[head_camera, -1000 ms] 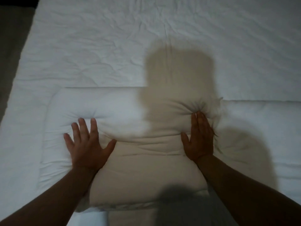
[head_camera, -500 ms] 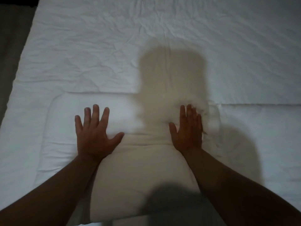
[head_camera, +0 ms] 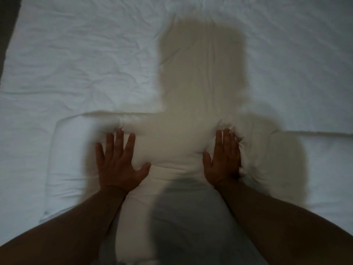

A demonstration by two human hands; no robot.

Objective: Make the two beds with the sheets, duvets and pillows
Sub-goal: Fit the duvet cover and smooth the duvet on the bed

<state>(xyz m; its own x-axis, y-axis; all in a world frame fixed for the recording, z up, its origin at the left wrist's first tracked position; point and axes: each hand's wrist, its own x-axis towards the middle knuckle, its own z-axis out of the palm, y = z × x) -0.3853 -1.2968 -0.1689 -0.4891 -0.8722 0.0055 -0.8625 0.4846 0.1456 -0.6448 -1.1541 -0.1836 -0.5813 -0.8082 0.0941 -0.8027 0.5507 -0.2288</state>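
A white pillow lies flat on the white duvet that covers the bed. My left hand presses down on the pillow's middle with its fingers straight and spread. My right hand presses flat on the pillow's right part, fingers together, and the fabric dents and wrinkles around it. A second white pillow lies to the right, touching the first. My own shadow falls across the first pillow and the duvet beyond it.
The bed's left edge runs up the left side, with a dark floor strip beyond it. The wrinkled duvet stretches away to the far side.
Both hands have slid a little away from me along the pillow and press deeper into it. The view has shifted closer to the pillow.
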